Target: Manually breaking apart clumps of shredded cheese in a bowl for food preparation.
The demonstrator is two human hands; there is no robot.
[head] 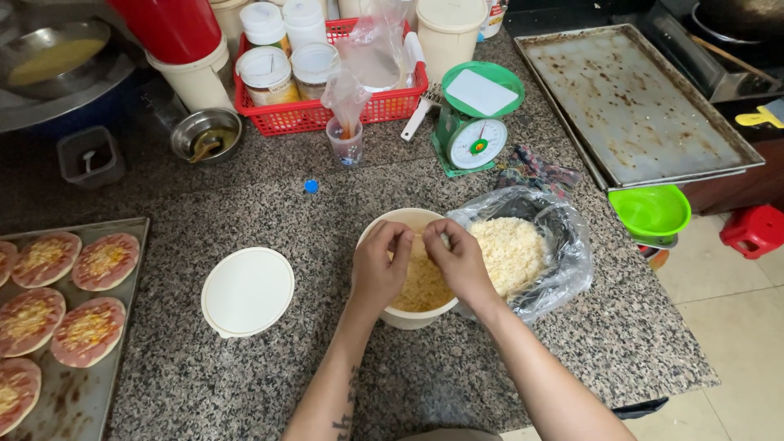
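A: How many pizza bases [88, 330] on your tray?
B: Seven. Your left hand [380, 269] and right hand [457, 261], fingers pinched on pale yellow shredded cheese [423, 286], sit in the one cream tub [408, 314], beside its bag [563, 245]

My one view comes from the camera on my head, looking steeply down and forward over the granite counter [269, 212], close above my forearms; its far edge takes in the red basket [327, 114] and empty baking tray [637, 106].

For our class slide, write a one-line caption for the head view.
Both hands over a tub of shredded cheese, lid alongside, topped bases on a tray.
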